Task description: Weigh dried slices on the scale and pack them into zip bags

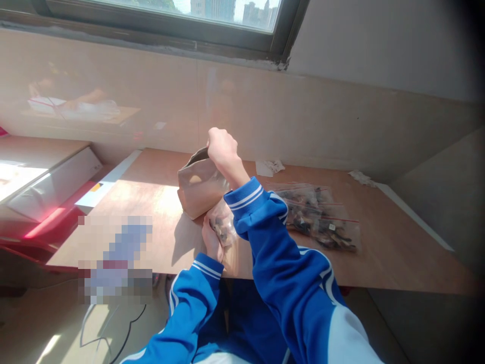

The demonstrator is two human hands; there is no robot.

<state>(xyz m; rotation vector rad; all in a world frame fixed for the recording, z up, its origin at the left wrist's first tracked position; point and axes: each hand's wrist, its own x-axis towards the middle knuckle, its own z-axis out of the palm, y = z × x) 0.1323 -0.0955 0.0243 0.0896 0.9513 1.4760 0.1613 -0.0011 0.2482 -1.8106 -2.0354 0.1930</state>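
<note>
A brown paper bag (199, 189) stands tilted on the table, its mouth partly open at the top. My right hand (223, 147) is closed at the bag's upper right rim, with the fingertips hidden behind the knuckles. Low in front of the paper bag, my left hand (212, 237) is wrapped round the left side of a clear plastic bag (224, 225). Small light and dark pieces show through the plastic; their kind is too blurred to tell. My right forearm partly covers this clear bag.
Several clear zip bags with dark contents (329, 227) lie overlapping on the wooden table (390, 227) to the right. Crumpled white paper (275, 166) lies by the wall. At left are a blurred-out patch, a red bin-like thing (45, 232) and another tabletop (41, 151).
</note>
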